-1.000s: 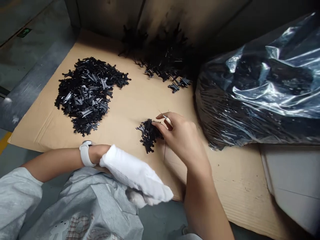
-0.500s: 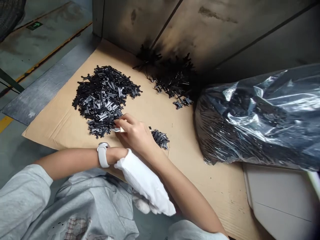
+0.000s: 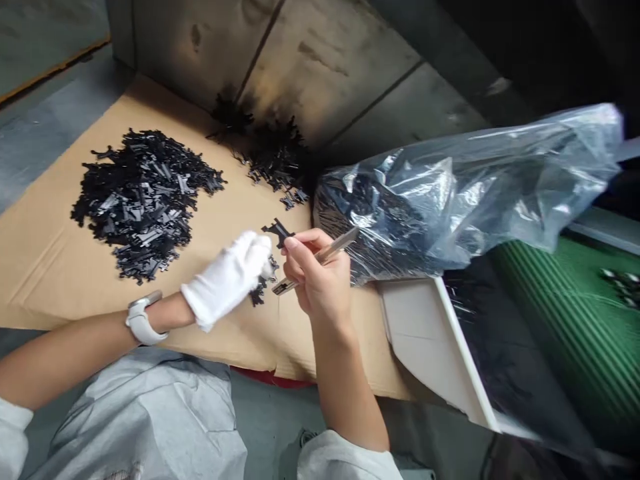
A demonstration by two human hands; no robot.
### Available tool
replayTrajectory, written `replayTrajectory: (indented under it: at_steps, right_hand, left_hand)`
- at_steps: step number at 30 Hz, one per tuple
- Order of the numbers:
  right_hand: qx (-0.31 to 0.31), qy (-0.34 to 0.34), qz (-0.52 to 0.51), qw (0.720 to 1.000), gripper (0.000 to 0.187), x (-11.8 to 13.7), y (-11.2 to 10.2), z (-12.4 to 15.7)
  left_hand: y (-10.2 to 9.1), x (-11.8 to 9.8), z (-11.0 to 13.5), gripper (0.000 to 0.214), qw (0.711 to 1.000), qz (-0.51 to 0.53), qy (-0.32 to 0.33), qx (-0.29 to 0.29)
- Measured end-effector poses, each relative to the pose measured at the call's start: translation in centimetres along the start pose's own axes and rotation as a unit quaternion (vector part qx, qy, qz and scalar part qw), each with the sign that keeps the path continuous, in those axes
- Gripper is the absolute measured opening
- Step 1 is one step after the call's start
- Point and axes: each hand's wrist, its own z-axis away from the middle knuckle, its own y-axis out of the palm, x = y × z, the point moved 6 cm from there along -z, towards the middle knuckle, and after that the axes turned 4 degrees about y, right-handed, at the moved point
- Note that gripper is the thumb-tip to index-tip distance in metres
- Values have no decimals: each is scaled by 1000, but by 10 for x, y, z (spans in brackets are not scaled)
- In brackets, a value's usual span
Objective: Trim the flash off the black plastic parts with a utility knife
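Note:
My left hand (image 3: 227, 280), in a white glove, is raised over the cardboard sheet (image 3: 45, 247) with its fingers closed on a small black plastic part (image 3: 278, 231). My bare right hand (image 3: 317, 277) sits right beside it, gripping a thin metal blade tool (image 3: 320, 257) whose tip points toward that part. Under both hands lies a small cluster of black parts (image 3: 260, 290). A big heap of the same black parts (image 3: 143, 200) lies to the left on the cardboard.
Another dark heap of parts (image 3: 273, 157) rests against the metal wall at the back. A clear plastic bag full of black parts (image 3: 440, 200) lies to the right, over a white tray (image 3: 430, 340). A green ribbed surface (image 3: 575, 327) is at far right.
My right hand came back from the big left heap to the middle. My gloved left hand rose from my lap and now holds a black part beside the blade. The view swung right.

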Motion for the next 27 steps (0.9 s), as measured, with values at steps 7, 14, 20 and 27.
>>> replayTrajectory:
  at_steps: [7,14,20,27]
  right_hand:
    - [91,-144,178,969,18,16,-4,10]
    - [220,-312,310,871,8,43,-3,16]
    - [85,-336,380,858,47,27,-2,26]
    - [69,-367,407,834,45,17,20,39]
  left_hand:
    - [9,7,-1,54,963,174,-177,103]
    - [15,7,5,46,943,180,-222,171]
    - [10,-2,2,44,992,-1,-102,68]
    - [-9,-15,9,42,896,-392,206,-25]
